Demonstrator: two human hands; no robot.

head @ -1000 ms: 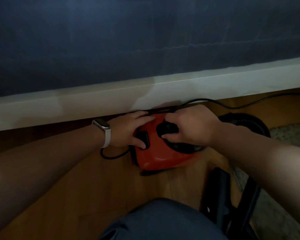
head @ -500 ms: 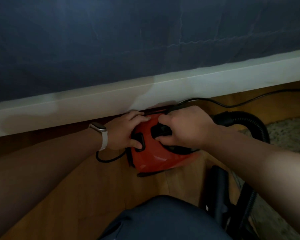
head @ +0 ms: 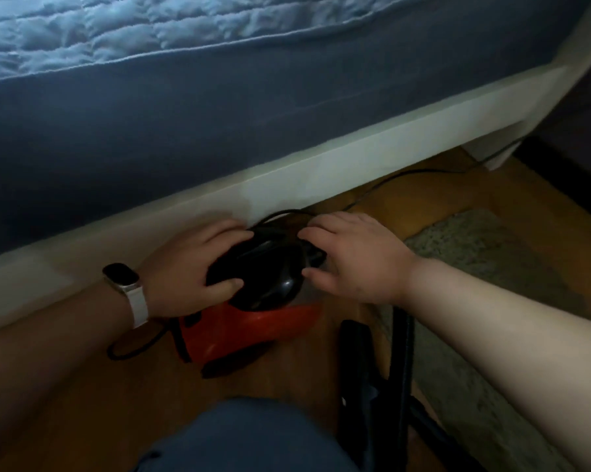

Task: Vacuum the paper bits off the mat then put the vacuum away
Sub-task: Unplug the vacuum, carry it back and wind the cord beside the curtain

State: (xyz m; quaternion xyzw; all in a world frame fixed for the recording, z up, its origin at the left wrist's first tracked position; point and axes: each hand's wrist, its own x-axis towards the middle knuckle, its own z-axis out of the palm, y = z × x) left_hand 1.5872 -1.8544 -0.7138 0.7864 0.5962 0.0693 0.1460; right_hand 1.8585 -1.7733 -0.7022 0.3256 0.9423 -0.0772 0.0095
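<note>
Vacuum (head: 249, 330): red body under a glossy black top, sitting on the wooden floor (head: 82, 403).
Left hand (head: 188, 267): on the vacuum's left side; grip closed around the black top, fingers curled over its far edge, thumb pressed on the near face.
Right hand (head: 352, 257): at the vacuum's right side; grip loose, fingers spread and barely bent, tips touching the black top's right edge, nothing clasped.
Watch (head: 122, 279): dark face and white strap, on the left wrist, left of the vacuum.
Bed frame (head: 355, 158): white rail just behind the vacuum, with a blue mattress cover (head: 219, 124) above.
Cord (head: 409, 173): black, running from behind the vacuum off to the right along the rail; a second loop on the floor at the vacuum's left.
Mat (head: 491, 257): grey and speckled, right of the vacuum, beyond the right wrist.
Hose (head: 403, 352): black and dim, right of the vacuum and nearer the camera.
Knee (head: 246, 437): in blue cloth, in front of the vacuum.
</note>
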